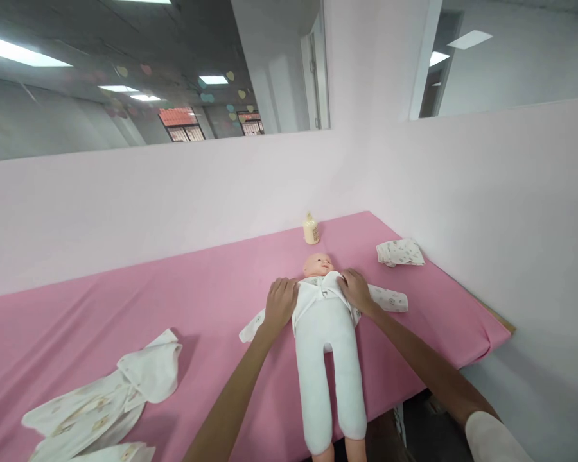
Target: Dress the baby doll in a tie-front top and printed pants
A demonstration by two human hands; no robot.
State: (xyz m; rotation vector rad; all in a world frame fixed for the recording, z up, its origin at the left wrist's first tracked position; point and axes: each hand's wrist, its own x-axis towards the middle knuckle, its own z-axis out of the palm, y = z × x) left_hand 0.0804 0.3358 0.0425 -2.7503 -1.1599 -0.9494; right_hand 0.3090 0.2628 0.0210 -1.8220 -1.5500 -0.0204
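Note:
A baby doll (327,333) lies on its back, head towards the wall, with a white torso and white legs. Under it and around its shoulders is a white printed baby shirt (389,298), its sleeves spread to both sides. My left hand (282,300) is closed at the shirt's edge by the doll's shoulder on the left. At the opposite shoulder, my right hand (356,290) has its fingers curled over the shirt's front edge near the collar. The cloth inside both hands is mostly hidden by the fingers.
A pink sheet (212,295) covers the table against the wall. Behind the doll's head stands a cream pump bottle (311,230). A folded printed cloth (401,252) lies at the right, and crumpled baby clothes (110,398) lie at the front left. Mirrors (125,83) hang above.

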